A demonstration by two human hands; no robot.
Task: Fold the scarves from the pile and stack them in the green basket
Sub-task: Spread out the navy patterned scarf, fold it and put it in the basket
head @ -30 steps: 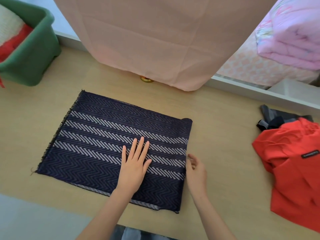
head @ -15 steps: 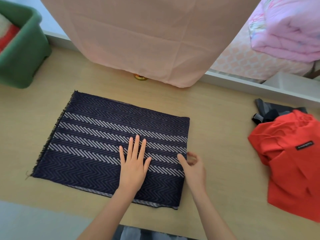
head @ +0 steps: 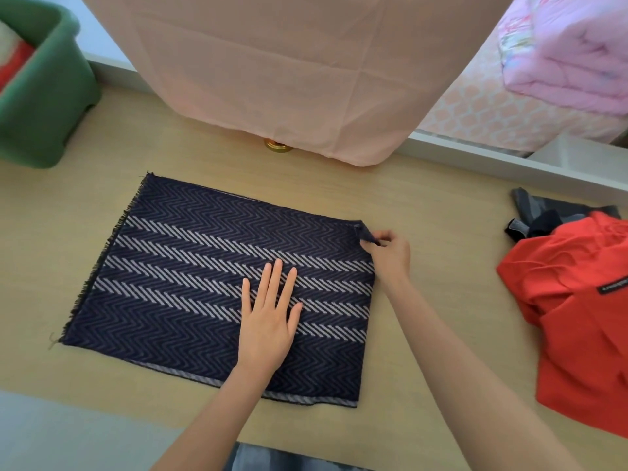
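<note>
Pale wood table [head: 441, 185], a pink cloth [head: 289, 69] hanging down at its far side. Beyond it at right, a bed [head: 492, 113] with a folded pink quilt [head: 571, 56]. Grey floor [head: 68, 436] lower left, soft daylight.

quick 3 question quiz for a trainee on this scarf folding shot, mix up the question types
1. True or false: the left hand lies flat, fingers straight, on the navy scarf.
2. Which part of the scarf does the right hand pinch? A: its far right corner. B: its near left corner. C: its fringed left edge.
3. Fill in: the green basket stands at the far ___ of the table.

Key: 1 true; 2 A; 3 left.
</note>
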